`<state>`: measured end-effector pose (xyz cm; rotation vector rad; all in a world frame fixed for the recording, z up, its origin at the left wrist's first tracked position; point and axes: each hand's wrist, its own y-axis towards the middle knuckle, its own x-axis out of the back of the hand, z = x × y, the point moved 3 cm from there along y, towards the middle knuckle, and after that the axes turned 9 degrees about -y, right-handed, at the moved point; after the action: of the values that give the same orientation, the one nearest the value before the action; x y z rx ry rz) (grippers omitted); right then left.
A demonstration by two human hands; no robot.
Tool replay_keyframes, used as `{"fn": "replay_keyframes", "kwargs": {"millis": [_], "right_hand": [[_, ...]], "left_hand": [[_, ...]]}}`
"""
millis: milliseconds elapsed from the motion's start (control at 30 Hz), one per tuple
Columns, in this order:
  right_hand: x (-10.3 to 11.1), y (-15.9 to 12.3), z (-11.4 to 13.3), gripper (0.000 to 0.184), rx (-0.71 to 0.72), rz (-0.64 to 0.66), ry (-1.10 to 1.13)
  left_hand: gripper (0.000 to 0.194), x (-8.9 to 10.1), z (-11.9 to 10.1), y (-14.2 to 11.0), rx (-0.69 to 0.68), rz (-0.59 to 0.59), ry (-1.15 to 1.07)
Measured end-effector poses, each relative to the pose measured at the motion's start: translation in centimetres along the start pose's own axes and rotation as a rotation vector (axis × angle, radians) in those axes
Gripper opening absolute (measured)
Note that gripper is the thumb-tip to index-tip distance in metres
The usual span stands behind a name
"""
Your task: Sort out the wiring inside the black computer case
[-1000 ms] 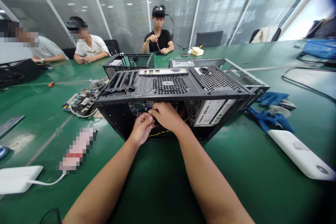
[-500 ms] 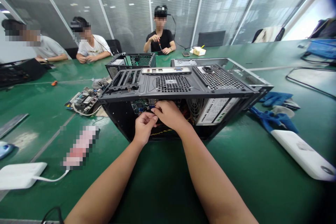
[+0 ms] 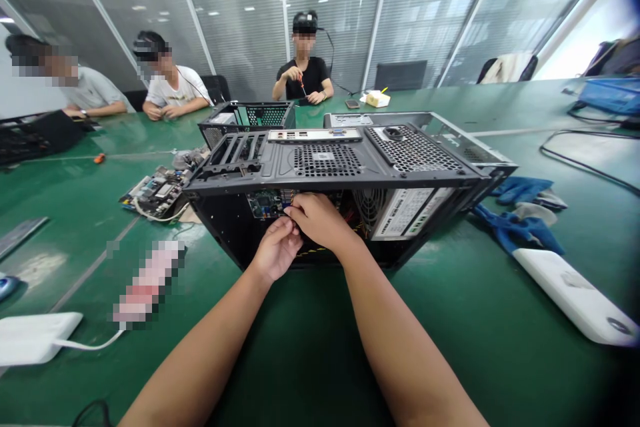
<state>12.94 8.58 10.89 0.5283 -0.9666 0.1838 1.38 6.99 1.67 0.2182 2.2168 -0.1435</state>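
Observation:
A black computer case [image 3: 280,163] lies on the table with its open side facing me, its rear panel on top. Both hands reach into that opening. My left hand [image 3: 277,247] has thumb and fingertips pinched together, palm partly turned up. Over it, my right hand [image 3: 320,219] is bent with its fingers closed, their tips meeting the left fingertips. Whatever they grip is hidden; thin wires show around them. Behind the hands is a circuit board [image 3: 265,203]. The labelled power supply [image 3: 410,213] sits to the right, and yellow-black wires [image 3: 313,251] run below.
Left of the case lies a loose motherboard [image 3: 163,190] with cables. Two more case frames stand behind, one being an open chassis [image 3: 260,113]. Blue gloves [image 3: 530,227] and a white power bank [image 3: 570,293] lie right. Across the table, one person [image 3: 305,70] holds a screwdriver; two others sit left.
My left hand has turned its palm more upward and shifted slightly, its fingertips now tucked under the right hand. The right hand stays nearly in place. The view has shifted slightly.

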Motion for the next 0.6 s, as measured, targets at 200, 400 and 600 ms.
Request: {"fn": "replay_keyframes", "kwargs": {"millis": [200,400,600], "right_hand": [[0.12,0.0,0.05,0.024,0.004,0.005,0.004],[-0.07,0.09,-0.03,0.024,-0.004,-0.012,0.009],[0.13,-0.04,0.0,0.025,-0.01,0.031,0.044]], "left_hand": [[0.03,-0.23,0.32,-0.15,0.02,0.012,-0.042],[0.035,-0.08,0.56,0.04,-0.016,0.033,-0.001],[0.031,-0.08,0.51,0.02,0.031,0.029,-0.045]]}}
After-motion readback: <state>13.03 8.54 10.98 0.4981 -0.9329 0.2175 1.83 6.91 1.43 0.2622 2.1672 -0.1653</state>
